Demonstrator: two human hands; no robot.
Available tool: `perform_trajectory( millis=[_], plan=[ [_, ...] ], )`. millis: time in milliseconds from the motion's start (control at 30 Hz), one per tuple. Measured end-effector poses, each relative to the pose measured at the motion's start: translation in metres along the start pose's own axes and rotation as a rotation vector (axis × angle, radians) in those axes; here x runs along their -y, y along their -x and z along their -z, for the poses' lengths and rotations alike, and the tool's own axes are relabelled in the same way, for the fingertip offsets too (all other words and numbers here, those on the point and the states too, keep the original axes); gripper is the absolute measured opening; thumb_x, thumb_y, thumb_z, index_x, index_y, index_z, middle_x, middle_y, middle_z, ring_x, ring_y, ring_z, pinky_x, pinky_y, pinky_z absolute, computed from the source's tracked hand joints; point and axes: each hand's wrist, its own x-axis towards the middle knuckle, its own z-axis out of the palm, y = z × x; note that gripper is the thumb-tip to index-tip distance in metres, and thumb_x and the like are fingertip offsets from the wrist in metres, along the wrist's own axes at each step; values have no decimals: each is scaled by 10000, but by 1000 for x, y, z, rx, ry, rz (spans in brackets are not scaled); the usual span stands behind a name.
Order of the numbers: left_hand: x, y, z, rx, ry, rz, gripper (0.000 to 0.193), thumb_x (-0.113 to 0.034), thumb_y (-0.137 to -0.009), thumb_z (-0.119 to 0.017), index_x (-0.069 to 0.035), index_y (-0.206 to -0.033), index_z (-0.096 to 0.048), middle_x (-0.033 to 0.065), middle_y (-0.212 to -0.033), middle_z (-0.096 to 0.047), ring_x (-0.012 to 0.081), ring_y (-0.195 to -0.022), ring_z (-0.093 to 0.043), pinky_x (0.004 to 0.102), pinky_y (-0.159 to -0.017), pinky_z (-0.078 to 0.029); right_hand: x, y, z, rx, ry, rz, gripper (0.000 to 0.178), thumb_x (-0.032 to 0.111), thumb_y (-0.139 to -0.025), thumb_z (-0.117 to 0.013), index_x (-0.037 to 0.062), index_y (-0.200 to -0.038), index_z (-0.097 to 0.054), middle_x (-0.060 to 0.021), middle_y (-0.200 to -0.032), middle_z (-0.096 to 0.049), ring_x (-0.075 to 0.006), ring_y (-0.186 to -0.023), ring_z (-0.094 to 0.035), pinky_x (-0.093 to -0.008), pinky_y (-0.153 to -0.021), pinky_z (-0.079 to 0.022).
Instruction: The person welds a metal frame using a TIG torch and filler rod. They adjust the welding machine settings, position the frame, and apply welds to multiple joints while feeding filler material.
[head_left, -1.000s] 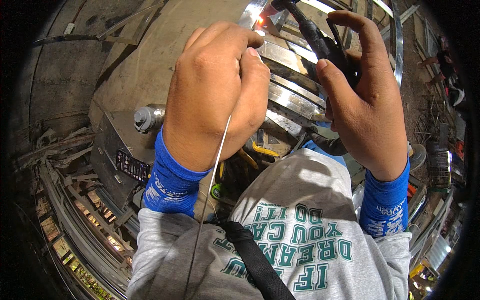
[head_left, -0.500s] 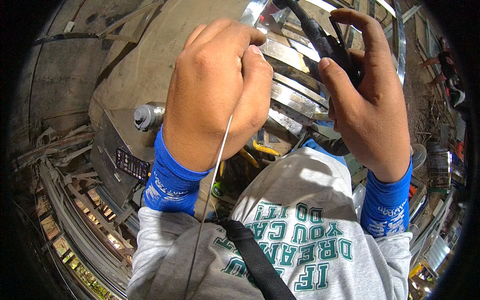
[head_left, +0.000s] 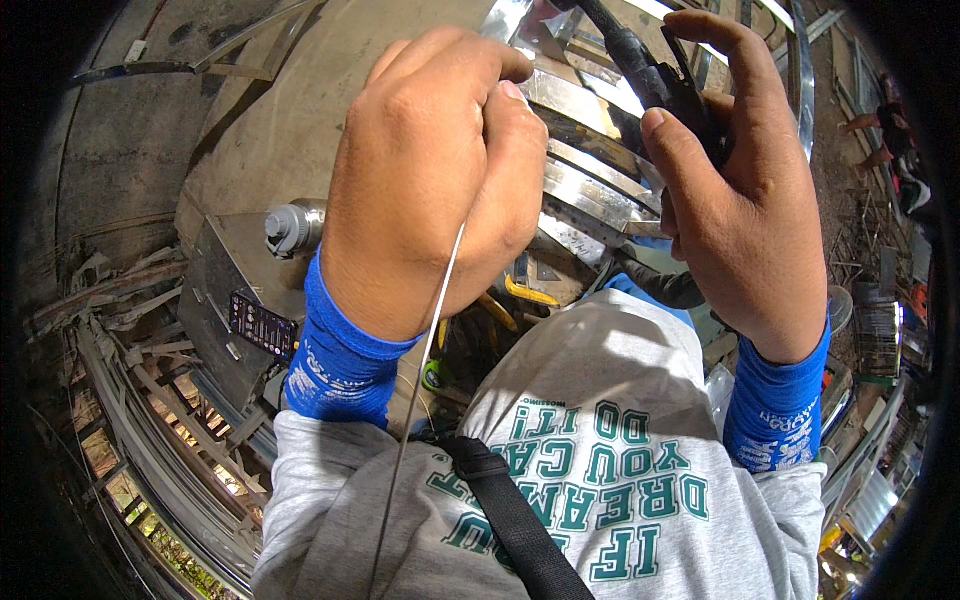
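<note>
Left hand (head_left: 430, 180), back up, curls round a thin metal rod (head_left: 441, 296); right hand (head_left: 745, 200), forefinger arched, grips a matte-black welding torch (head_left: 640, 68) near shiny flat metal bars (head_left: 585, 195).

The torch (head_left: 645, 72), black and slim-necked, lay slanted in the right hand (head_left: 745, 190), its neck running up and leftward to the top edge, a narrow lever standing off its side. The rod (head_left: 442, 300), thin and straight, pale above and darker below, rose steeply from the lower edge into the closed left hand (head_left: 435, 180), its far part hidden there. Bright, flat metal bars (head_left: 590, 190) lay in near-parallel rows beyond and between.
</note>
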Motion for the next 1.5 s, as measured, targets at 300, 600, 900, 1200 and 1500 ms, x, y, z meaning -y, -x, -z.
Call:
perform_trajectory(
  millis=[300, 600, 900, 1200, 1500],
  plan=[
    [-15, 0, -3, 16, 323, 211, 234, -49, -997, -558, 67, -1125, -716, 174, -1048, -731, 251, -968, -705, 335, -910, -526, -6, 2, 2, -43, 13, 1, 593, 15, -1016, -615, 58, -1580, -436, -129, -1111, -701, -68, -649, -612, -242, -536, -484],
    [-13, -6, 20, -82, 226, 259, 289, -132, -1076, -548, 60, -1190, -732, 142, -1131, -753, 209, -1105, -682, 341, -1033, -497, -28, 11, 5, -245, -245, 10, 618, 121, -1062, -666, 53, -1596, -361, -87, -930, -710, -54, -581, -588, -203, -471, -416],
    [57, -17, 16, -167, 403, 432, 289, -140, -1068, -553, 67, -1145, -739, 115, -1073, -768, 175, -1025, -708, 310, -960, -543, -51, 57, 86, -406, -241, -83, 756, 169, -1008, -660, -22, -1633, -280, -166, -942, -703, -112, -536, -610, -228, -427, -463],
    [120, 40, 56, -285, 521, 587, 252, -186, -1075, -614, 36, -1053, -730, 39, -946, -730, 107, -886, -646, 282, -838, -530, -79, 68, 127, -507, -649, -140, 397, 189, -1098, -551, -11, -1436, -496, -84, -989, -660, -62, -623, -572, -183, -464, -463],
    [135, 114, 75, -528, 272, 715, 334, -285, -1097, -643, 18, -985, -726, 13, -872, -689, 90, -820, -597, 276, -774, -498, -154, 32, 141, -304, -1248, -174, 353, 202, -1111, -558, -48, -1361, -574, -82, -986, -612, -88, -678, -549, -236, -494, -468]
  ],
)
